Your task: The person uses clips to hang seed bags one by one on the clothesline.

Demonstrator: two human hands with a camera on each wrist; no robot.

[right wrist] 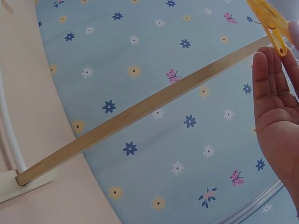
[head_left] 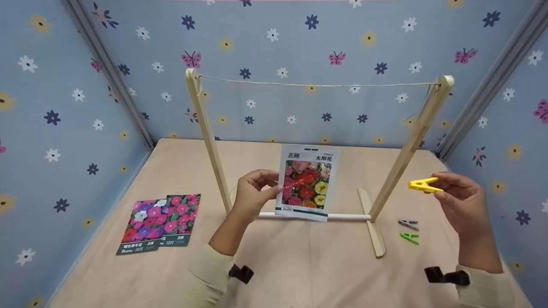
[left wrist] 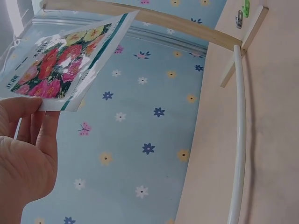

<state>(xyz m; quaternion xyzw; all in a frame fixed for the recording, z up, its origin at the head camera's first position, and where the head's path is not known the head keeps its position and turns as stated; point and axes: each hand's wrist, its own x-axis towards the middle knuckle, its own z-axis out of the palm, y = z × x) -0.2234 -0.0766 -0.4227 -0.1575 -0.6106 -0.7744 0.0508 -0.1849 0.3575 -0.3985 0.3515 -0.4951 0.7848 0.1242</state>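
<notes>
My left hand (head_left: pixel 251 196) pinches a flower seed packet (head_left: pixel 305 182) by its left edge, thumb in front. Red, pink and yellow blooms show on the packet, which is held upright in front of the wooden frame. In the left wrist view the same packet (left wrist: pixel 60 60) is seen tilted above the palm. On the right, my right hand (head_left: pixel 466 207) pinches a yellow clothespin (head_left: pixel 421 185) between thumb and fingers, its nose pointing left. The right wrist view shows the clothespin (right wrist: pixel 268 23) at the fingertips. A string (head_left: pixel 274 83) runs above, between the frame's two posts.
Two more seed packets (head_left: pixel 145 222) lie overlapping on the table at left. A grey clothespin (head_left: pixel 409 224) and a green clothespin (head_left: pixel 410 238) lie near the right post (head_left: pixel 411 149). The left post (head_left: pixel 209 141) and a white crossbar (head_left: pixel 346 217) complete the frame. Patterned walls surround the table.
</notes>
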